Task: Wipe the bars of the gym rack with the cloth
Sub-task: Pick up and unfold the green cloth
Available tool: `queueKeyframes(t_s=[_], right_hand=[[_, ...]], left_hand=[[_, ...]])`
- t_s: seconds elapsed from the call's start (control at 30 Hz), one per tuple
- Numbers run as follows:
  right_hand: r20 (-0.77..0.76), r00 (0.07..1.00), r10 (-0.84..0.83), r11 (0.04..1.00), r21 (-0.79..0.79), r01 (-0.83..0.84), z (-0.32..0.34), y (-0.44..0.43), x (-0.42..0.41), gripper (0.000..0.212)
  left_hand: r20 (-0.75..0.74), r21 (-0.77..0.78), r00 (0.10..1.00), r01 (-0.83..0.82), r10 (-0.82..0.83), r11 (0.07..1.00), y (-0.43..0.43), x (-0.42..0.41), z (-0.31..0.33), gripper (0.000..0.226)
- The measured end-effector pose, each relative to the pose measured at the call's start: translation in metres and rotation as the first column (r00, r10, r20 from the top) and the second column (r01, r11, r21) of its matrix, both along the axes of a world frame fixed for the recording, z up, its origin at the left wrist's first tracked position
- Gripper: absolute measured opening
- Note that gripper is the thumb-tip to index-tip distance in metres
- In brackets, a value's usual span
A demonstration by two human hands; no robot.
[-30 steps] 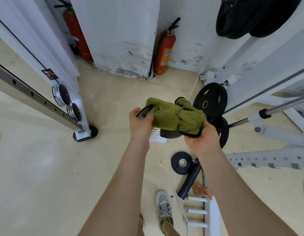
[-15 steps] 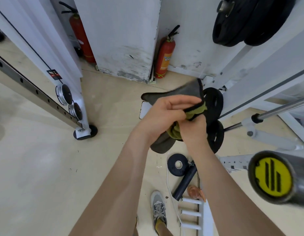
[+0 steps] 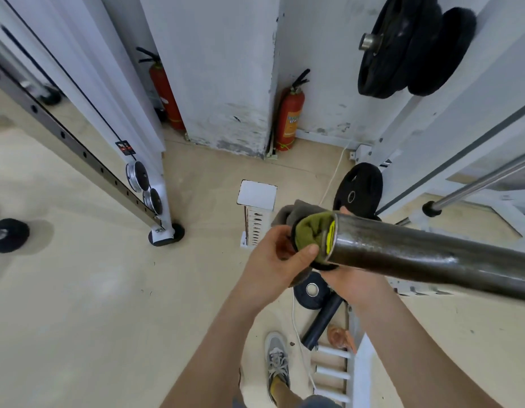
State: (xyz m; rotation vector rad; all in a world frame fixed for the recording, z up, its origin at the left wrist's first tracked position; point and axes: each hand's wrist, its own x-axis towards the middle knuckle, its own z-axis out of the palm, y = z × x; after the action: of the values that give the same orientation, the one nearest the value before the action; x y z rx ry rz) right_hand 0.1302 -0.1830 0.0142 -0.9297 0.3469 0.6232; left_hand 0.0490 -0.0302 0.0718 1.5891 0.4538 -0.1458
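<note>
Clamped thumb and fingers on the green cloth (image 3: 312, 231), the left hand (image 3: 273, 260) presses it over the yellow end of the bar (image 3: 432, 254), which half a second ago hung apart from both hands at the near right. The right hand (image 3: 354, 285) now cups beneath the bar end; its grip is hidden, so I cannot tell

Dark bar (image 3: 417, 251), not in view 1 s ago, entered from right, end reaching centre. The cloth (image 3: 311, 231), prev. bunched in open air betw. both hands, was pressed onto bar's end; L hand (image 3: 273, 260) thumb pinned it, R hand (image 3: 352, 284) dropped beneath bar.
</note>
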Motion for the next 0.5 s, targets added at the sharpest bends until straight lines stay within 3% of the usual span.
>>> queueKeyframes(t_s=[0.03,0.1,0.17,0.27,0.33,0.43,0.5], right_hand=[[0.021,0.997,0.078,0.992,0.102,-0.080,0.015,0.001,-0.015,0.044],[-0.005,0.992,0.123,0.990,0.068,-0.123,0.048,-0.008,-0.027,0.042],[0.035,0.977,0.208,0.977,0.033,-0.210,0.077,-0.015,-0.034,0.044],[-0.034,0.960,0.279,0.941,-0.192,-0.280,0.089,-0.026,-0.045,0.034],[-0.023,0.929,0.370,0.832,-0.437,-0.342,0.094,-0.037,-0.056,0.026],[-0.033,0.799,0.600,0.511,-0.754,-0.414,0.107,-0.047,-0.073,0.023],[-0.014,0.801,0.598,0.483,-0.791,-0.374,0.120,-0.053,-0.086,0.020]], left_hand=[[-0.015,0.055,1.000,-0.015,0.016,0.998,-0.005,-0.004,0.005,0.023],[-0.023,0.083,0.998,-0.058,0.060,0.995,-0.013,-0.016,0.016,0.012],[-0.035,-0.041,0.979,-0.203,0.202,0.978,-0.020,-0.028,0.024,0.016],[-0.110,-0.279,0.863,-0.503,0.493,0.818,-0.032,-0.046,0.033,0.029],[-0.142,-0.283,0.797,-0.601,0.587,0.747,-0.038,-0.055,0.036,0.025],[-0.178,-0.179,0.779,-0.626,0.601,0.759,-0.047,-0.064,0.037,0.022],[-0.204,-0.104,0.810,-0.576,0.550,0.811,-0.052,-0.069,0.039,0.037]])
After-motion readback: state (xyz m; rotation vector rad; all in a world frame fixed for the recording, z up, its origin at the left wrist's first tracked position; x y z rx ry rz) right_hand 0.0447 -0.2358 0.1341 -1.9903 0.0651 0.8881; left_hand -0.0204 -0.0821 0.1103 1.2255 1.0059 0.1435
